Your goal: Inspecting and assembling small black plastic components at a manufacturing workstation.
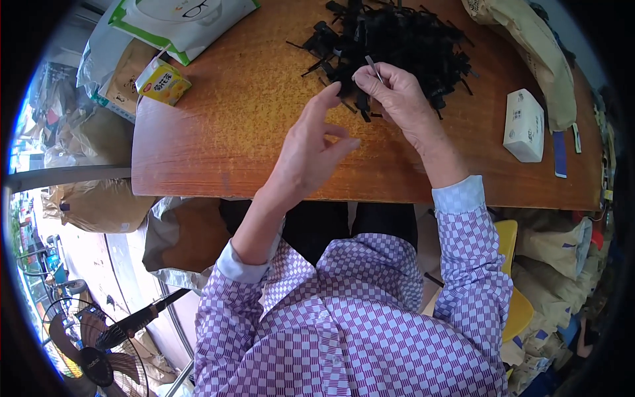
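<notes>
Fingers of the right hand pinch a thin pale strip just before the black pile at the table's far edge, while the left hand hovers open and empty, probably ready to take it.

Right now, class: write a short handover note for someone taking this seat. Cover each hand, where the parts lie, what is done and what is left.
Right hand: fingers pinch a thin metal pin over the pile of black plastic pieces.
Left hand: open, empty, raised over the wooden table beside the pile.
Done: no sorted or finished pieces can be seen.
Left: the whole pile lies at the table's far edge.
</notes>
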### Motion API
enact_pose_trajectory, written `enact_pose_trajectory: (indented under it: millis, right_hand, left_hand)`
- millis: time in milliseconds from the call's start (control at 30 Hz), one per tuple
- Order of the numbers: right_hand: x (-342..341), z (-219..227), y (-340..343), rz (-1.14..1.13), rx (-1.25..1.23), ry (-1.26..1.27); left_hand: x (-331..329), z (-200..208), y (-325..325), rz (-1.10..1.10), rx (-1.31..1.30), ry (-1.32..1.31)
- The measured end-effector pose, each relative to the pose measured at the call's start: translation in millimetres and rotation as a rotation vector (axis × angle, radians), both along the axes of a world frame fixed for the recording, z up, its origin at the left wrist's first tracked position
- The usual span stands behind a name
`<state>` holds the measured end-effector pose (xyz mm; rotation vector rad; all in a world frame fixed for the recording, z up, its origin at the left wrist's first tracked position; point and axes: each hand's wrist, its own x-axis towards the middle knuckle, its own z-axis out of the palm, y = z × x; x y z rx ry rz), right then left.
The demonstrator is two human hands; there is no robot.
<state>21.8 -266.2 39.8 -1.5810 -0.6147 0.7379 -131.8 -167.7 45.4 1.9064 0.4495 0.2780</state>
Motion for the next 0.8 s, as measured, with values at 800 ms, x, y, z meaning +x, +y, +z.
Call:
enact_pose_trajectory:
  millis: [800]
  right_hand:
    - [-92.3, 13.2, -17.9, 0.113, 0.084, 0.025]
  left_hand:
    - [-46.4, -0.6, -8.6, 0.176, -0.707, -0.279]
